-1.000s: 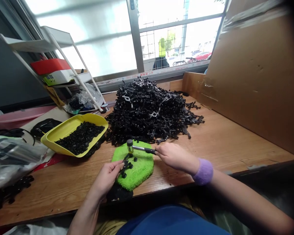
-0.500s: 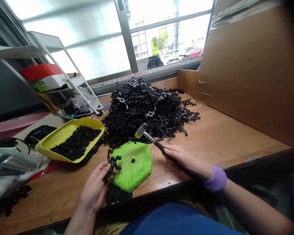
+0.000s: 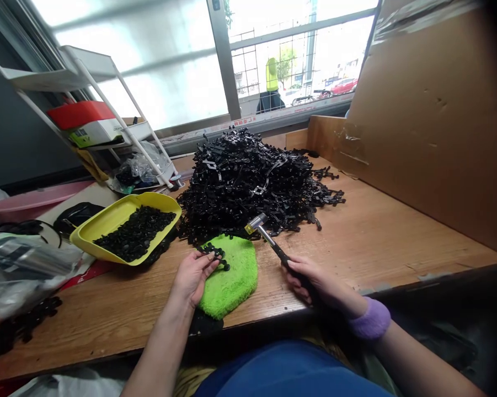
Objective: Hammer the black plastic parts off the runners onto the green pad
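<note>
In the head view, a small black jointed strip with round studs (image 3: 218, 255) is pinched between the thumb and fingers of the left hand (image 3: 194, 273), over the left part of a bright green fluffy cloth pad (image 3: 234, 286). The pad is laid at the near edge of a brown wood-grain bench (image 3: 380, 226). A small hammer with a silver shaft, black handle and yellow-tipped head (image 3: 270, 238) is gripped by the right hand (image 3: 308, 274), fingers wrapped around the handle, its head pointed far and left. A purple fluffy band (image 3: 371, 320) is worn on the right wrist. Beyond the pad, a large heap of glossy black strips (image 3: 248, 190) is piled; to the left, small black pieces (image 3: 134, 234) are held in a yellow plastic tray (image 3: 107, 222).
</note>
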